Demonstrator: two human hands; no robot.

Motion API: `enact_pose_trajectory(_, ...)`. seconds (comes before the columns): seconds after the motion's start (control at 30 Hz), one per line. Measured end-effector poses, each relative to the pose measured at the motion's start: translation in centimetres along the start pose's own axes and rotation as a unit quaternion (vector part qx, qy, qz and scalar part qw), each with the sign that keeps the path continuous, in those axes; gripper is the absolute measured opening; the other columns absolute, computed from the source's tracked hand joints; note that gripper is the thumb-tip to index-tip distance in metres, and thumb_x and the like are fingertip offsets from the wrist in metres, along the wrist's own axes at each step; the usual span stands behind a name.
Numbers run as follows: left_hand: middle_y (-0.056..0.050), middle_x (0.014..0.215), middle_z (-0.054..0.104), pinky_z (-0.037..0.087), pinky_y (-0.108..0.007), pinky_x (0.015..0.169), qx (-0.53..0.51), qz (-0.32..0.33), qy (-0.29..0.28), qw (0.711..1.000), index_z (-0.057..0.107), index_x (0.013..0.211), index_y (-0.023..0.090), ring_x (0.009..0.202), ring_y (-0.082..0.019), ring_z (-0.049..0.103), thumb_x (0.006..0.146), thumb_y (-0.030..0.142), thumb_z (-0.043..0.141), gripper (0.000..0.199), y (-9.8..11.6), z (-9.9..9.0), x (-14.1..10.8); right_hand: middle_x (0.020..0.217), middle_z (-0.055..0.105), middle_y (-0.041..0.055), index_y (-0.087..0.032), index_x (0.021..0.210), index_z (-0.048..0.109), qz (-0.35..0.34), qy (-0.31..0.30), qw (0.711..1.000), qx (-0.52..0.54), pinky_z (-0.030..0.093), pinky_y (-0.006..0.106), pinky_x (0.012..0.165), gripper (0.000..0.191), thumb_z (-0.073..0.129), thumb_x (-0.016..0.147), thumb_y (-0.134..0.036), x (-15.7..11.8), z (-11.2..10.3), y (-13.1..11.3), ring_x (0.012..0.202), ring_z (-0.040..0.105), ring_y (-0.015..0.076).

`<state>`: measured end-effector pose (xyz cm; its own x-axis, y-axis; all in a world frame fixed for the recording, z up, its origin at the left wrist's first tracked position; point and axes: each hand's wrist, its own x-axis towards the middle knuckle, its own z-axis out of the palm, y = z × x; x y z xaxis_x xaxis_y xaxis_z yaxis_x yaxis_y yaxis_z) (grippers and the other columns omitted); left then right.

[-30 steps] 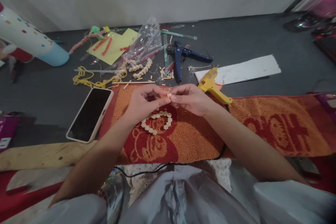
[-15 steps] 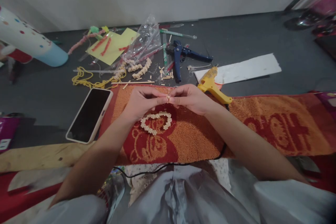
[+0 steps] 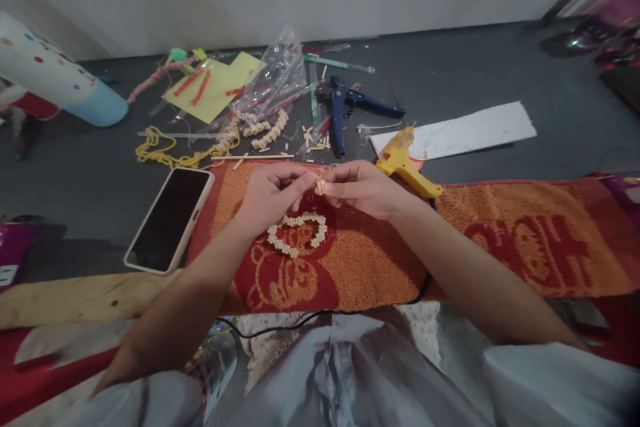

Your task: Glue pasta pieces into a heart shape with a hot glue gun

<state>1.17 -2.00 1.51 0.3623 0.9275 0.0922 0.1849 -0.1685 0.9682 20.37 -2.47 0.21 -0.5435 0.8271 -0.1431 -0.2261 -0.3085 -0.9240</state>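
Note:
My right hand (image 3: 356, 188) pinches a small pale wooden piece (image 3: 321, 187) between thumb and fingertips. It looks like a few short stick bits joined together. Right beside it, my left hand (image 3: 274, 195) has its thumb and fingers pressed together; what they hold, if anything, is too small to make out. Below the hands, an open heart-shaped outline of small wooden stick bits (image 3: 285, 245) lies on an orange and red towel (image 3: 380, 260). A yellow glue gun (image 3: 407, 170) rests to the right of my right hand, its nozzle end by a white strip.
Behind the hands lie blue-handled cutters (image 3: 339, 117), loose stick bits (image 3: 320, 143), curved wooden chains (image 3: 273, 130), a crumpled clear bag (image 3: 280, 73) and yellow cord (image 3: 160, 150). A phone (image 3: 170, 220) is at left, a white strip (image 3: 470, 130) at right. A black cable runs along the towel's front edge.
My left thumb has shifted up and back from the wooden piece, which shows more plainly now. My right hand has hardly moved and keeps its pinch.

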Motion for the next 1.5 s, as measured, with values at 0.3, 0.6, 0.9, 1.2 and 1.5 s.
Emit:
enact_pose_trajectory(0.3,0.004,0.047,0.055,0.027,-0.019,0.037,0.031,0.021,0.029,0.999,0.071,0.071,0.019,0.038,-0.004,0.037,0.068,0.037,0.079,0.02,0.1,0.3,0.1,0.055,0.057,-0.005,-0.016,0.07,0.07,-0.001,0.002,1.0,0.004,0.032,0.024,0.055,0.03,0.082,0.067,-0.043,0.0,0.0,0.0,0.054,0.045,0.0062)
enact_pose_trajectory(0.6,-0.001,0.06,0.065,0.04,-0.021,0.047,0.069,0.048,0.016,0.996,0.065,0.069,0.017,0.05,-0.009,0.053,0.079,0.038,0.065,0.023,-0.1,0.1,0.0,0.057,0.057,-0.0056,-0.016,0.068,0.066,0.021,-0.006,1.0,-0.001,0.031,0.024,0.053,0.029,0.082,0.068,-0.041,0.1,0.2,0.0,0.054,0.046,0.0055)
enact_pose_trajectory(0.9,0.005,0.054,0.047,0.031,-0.02,0.045,0.123,0.085,0.033,0.988,0.051,0.072,0.02,0.047,-0.008,0.041,0.084,0.033,0.058,0.019,-0.5,0.6,-0.2,0.055,0.056,-0.0063,-0.016,0.066,0.064,0.03,-0.007,0.999,0.011,0.034,0.023,0.053,0.033,0.082,0.066,-0.044,0.1,0.2,0.0,0.053,0.046,0.0055)
enact_pose_trajectory(1.2,0.006,0.052,0.046,0.025,-0.022,0.042,0.112,0.027,0.164,0.98,0.054,0.075,0.02,0.044,-0.007,0.036,0.083,0.038,0.062,0.02,-2.0,-0.9,1.2,0.061,0.056,-0.004,-0.015,0.068,0.065,0.027,-0.001,0.999,0.028,0.035,0.023,0.055,0.031,0.082,0.067,-0.042,-0.1,0.0,0.0,0.056,0.046,0.0057)
enact_pose_trajectory(1.5,0.004,0.057,0.053,0.034,-0.022,0.046,0.16,0.041,0.289,0.943,0.056,0.079,0.02,0.049,-0.007,0.046,0.085,0.033,0.064,0.017,-2.9,-2.0,1.7,0.063,0.056,-0.0036,-0.016,0.066,0.065,0.024,0.007,0.999,0.035,0.038,0.024,0.058,0.027,0.08,0.069,-0.039,-0.3,-0.1,-0.3,0.057,0.046,0.0058)
